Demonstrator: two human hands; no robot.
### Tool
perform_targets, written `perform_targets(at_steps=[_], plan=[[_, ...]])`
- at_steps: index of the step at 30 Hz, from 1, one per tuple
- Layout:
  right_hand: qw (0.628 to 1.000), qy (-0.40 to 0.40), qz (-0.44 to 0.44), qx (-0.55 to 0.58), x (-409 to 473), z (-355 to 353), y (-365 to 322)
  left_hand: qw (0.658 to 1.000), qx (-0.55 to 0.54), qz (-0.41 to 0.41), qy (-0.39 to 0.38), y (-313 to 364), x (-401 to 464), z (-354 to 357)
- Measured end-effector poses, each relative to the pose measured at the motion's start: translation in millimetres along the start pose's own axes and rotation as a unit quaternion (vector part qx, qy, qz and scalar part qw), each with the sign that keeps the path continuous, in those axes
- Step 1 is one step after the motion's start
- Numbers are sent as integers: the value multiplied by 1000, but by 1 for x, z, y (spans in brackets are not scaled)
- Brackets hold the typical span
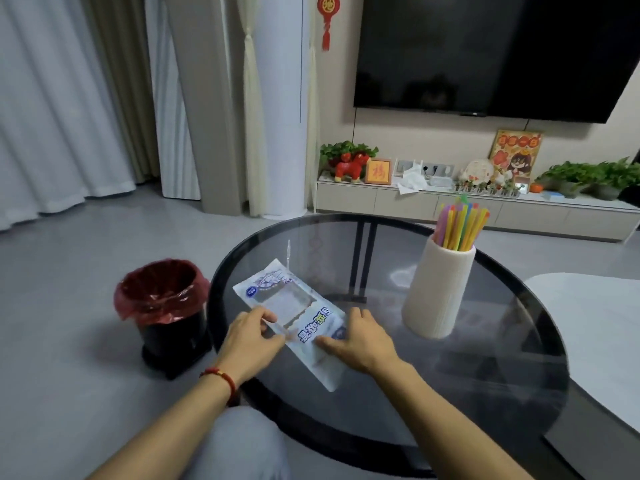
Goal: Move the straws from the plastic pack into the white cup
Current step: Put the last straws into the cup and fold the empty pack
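Left hand pinches plastic pack edge; right hand presses flat, fingertips hiding print.

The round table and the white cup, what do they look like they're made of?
The round table looks like dark tinted glass: its legs show through it and it reflects the white cup. The cup looks matte, with fine ribbing, perhaps plastic or ceramic; I cannot tell which.

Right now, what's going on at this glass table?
A person is handling a flat plastic pack on the round glass table. The left hand pinches its edge; the right hand presses it down. The coloured straws already stand in the white cup, and the pack looks empty.
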State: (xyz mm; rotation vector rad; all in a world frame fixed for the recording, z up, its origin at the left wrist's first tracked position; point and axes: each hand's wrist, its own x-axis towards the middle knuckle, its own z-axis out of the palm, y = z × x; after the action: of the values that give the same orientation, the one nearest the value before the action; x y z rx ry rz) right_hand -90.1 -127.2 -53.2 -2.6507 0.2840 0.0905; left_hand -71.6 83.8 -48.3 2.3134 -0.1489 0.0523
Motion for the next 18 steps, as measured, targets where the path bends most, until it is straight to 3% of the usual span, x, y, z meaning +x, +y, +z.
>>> perform_targets(at_steps=[4,6,9,12,18], plan=[[988,-33,22,149,25,18,-54,979,-159,-122,41,-26,-4,-9],[981,-41,6,192,38,37,-90,934,-311,-169,45,-36,-8,-19],[973,-66,-35,220,46,59,-141,851,-497,-161,49,-43,-13,-45],[967,-91,-114,207,44,72,-180,825,-539,-151,74,-64,-6,-81],[941,-112,-193,253,32,66,-195,769,-585,-225,126,-134,55,-140]])
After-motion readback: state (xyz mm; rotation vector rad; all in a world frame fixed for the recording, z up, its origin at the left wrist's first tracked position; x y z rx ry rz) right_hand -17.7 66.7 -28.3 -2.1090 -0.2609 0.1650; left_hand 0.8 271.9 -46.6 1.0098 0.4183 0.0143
